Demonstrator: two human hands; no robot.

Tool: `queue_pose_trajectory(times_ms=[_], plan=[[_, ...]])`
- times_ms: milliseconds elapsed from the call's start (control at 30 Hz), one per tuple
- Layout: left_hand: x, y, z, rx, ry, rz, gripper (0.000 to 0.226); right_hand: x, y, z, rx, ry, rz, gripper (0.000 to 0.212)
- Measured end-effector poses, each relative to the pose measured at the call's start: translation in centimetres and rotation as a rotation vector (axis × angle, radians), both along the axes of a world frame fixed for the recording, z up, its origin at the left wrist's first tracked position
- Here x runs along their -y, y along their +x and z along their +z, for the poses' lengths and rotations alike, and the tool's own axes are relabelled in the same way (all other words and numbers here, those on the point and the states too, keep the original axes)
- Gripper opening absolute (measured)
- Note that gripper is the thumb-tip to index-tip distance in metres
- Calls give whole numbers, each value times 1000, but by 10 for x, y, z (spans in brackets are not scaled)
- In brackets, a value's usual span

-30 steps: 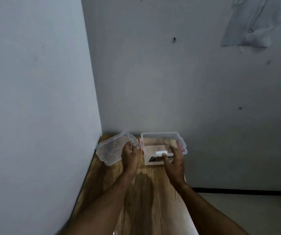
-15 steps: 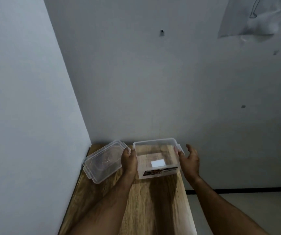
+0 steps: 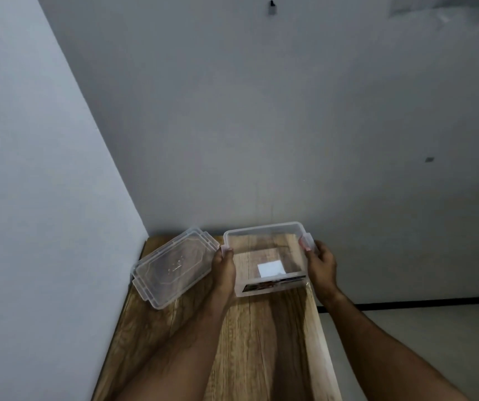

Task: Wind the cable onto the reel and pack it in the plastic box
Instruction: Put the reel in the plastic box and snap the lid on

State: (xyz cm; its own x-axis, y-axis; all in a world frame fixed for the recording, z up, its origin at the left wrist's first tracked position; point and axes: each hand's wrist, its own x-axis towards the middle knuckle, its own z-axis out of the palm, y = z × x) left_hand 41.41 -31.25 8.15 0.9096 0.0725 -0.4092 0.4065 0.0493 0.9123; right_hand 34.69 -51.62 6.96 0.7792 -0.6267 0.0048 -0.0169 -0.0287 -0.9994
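Note:
A clear plastic box [image 3: 264, 235] with a label strip on its near wall and a white sticker on its floor stands at the far end of a narrow wooden table [image 3: 261, 337]. It looks empty. My left hand [image 3: 224, 269] grips its left side at the clip. Holding the right side by the right clip is my right hand [image 3: 320, 266]. The box's clear lid [image 3: 171, 267] lies flat just to the left, touching the left wall. No cable or reel is in view.
Walls close the table on the left and at the far end. The table's right edge drops to a pale floor [image 3: 423, 342] with a dark skirting line. A small hook [image 3: 271, 7] sits high on the far wall.
My right hand has moved from the box's front to its right side and closed on the clip. The view has tilted down and drawn closer to the box.

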Motion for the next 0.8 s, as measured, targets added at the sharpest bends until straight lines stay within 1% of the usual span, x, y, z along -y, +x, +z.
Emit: queue_pose_trajectory(times_ms=[167, 267, 367, 633, 733, 767, 800], plan=[[-1, -4, 3, 25, 1, 5, 30, -5, -7, -2, 17, -3, -12, 30], [-9, -15, 9, 46, -13, 17, 25, -15, -20, 5, 9, 7, -44, 27], [-18, -29, 16, 46, -18, 11, 31, -27, -37, 10, 15, 9, -69, 27], [-54, -96, 33, 48, 14, -17, 34, -61, -104, 17, 30, 52, -70, 31], [-67, -129, 37, 48, 4, -16, 25, -74, -135, 18, 28, 31, -83, 30], [-72, -142, 39, 43, 7, -18, 25, -78, -147, 17, 19, 21, -88, 29], [-76, -152, 38, 41, 10, -14, 29, -82, -158, 16, 17, 15, -89, 27]])
